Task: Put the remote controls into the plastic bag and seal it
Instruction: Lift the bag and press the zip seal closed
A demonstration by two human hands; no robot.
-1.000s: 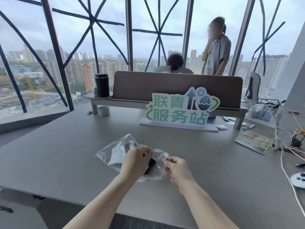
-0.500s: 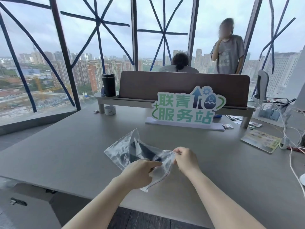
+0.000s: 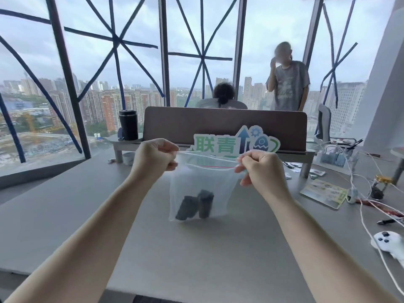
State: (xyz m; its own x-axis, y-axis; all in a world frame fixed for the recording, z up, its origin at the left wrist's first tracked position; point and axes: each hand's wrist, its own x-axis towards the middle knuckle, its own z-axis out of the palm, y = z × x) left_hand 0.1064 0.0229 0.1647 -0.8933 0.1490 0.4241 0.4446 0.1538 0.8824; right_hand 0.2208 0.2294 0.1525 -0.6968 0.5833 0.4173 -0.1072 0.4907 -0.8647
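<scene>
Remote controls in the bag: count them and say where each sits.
2. One remote leans at the bottom left of the plastic bag; the other stands upright beside it on the right. No others show through.

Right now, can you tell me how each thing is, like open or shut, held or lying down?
plastic bag: held up above the table, hanging; cannot tell if sealed.
remote controls: two, inside the bag at the bottom.
left hand: pinching the bag's top left corner.
right hand: pinching the top right corner.
black cup: upright, lid on.
white controller: lying on the table.
</scene>
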